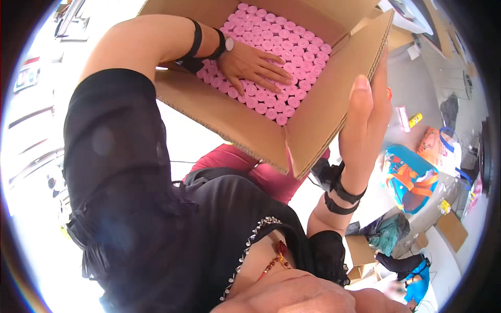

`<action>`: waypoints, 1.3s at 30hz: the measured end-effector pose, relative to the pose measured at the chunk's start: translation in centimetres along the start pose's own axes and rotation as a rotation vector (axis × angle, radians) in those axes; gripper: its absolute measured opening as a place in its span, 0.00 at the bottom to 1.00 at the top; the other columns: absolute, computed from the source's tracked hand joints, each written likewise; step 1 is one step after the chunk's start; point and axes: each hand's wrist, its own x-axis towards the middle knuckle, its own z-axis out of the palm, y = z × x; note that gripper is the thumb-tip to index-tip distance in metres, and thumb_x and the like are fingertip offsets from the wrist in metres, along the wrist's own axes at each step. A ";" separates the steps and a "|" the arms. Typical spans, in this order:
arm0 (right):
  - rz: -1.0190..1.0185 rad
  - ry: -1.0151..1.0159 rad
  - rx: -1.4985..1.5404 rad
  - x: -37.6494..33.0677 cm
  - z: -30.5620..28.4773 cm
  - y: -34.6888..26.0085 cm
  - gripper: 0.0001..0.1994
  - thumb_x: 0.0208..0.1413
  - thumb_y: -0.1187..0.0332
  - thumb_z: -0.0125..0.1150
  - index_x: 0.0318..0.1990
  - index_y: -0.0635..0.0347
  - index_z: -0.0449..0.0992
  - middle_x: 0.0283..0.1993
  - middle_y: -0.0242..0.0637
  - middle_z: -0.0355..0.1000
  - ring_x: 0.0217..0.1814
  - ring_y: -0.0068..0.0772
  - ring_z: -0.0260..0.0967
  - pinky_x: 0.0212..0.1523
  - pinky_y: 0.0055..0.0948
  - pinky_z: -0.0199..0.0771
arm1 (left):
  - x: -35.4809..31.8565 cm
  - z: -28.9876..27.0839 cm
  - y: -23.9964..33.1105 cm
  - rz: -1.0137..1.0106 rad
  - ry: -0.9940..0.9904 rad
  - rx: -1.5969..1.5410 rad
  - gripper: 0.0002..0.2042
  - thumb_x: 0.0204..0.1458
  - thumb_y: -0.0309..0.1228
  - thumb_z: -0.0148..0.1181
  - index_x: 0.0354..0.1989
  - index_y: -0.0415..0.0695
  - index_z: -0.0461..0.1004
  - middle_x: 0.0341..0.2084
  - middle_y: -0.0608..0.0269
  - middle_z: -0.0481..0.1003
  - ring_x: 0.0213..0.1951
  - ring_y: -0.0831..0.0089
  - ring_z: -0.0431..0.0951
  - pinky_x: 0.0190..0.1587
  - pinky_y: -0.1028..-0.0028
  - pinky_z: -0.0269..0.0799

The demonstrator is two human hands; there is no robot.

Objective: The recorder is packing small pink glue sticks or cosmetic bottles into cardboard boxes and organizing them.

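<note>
An open cardboard box (245,122) sits tilted in front of me, packed tight with several round pink caps (292,52) standing in rows. My left hand (253,65) lies flat on top of the pink caps near the box's left side, fingers spread, and a watch and a black strap are on that wrist. My right hand (368,117) presses flat against the outside of the box's right wall, fingers pointing up along the cardboard and black straps on the wrist. My black sleeve and top fill the lower left.
A red-pink garment (245,167) shows under the box. On the floor at the right are a blue and orange bag (412,177), an orange bag (433,146), a yellow object (415,120) and small cardboard boxes (451,229). A person in blue (417,281) crouches at the lower right.
</note>
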 end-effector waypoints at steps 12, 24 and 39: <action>0.029 0.017 -0.066 -0.4 0.0 -0.9 0.31 0.66 0.59 0.38 0.72 0.69 0.54 0.54 0.46 0.73 0.50 0.31 0.68 0.54 0.28 0.66 | -0.8 -0.9 1.0 0.338 -0.129 0.032 0.25 0.66 0.40 0.46 0.69 0.45 0.61 0.71 0.68 0.58 0.72 0.69 0.56 0.72 0.56 0.50; 0.006 0.005 -0.052 -0.2 0.3 -1.1 0.32 0.65 0.62 0.43 0.74 0.64 0.49 0.22 0.37 0.63 0.23 0.27 0.59 0.27 0.28 0.60 | -0.1 -1.5 1.8 0.278 -0.062 -0.115 0.25 0.59 0.31 0.50 0.66 0.43 0.66 0.68 0.57 0.63 0.70 0.65 0.59 0.69 0.55 0.54; 0.001 -0.060 -0.520 6.2 -3.4 -0.4 0.27 0.59 0.49 0.54 0.50 0.71 0.72 0.28 0.40 0.73 0.23 0.34 0.70 0.29 0.34 0.70 | -7.4 -20.2 5.3 -1.359 0.426 0.710 0.34 0.50 0.41 0.64 0.61 0.32 0.61 0.50 0.40 0.74 0.51 0.47 0.76 0.47 0.51 0.73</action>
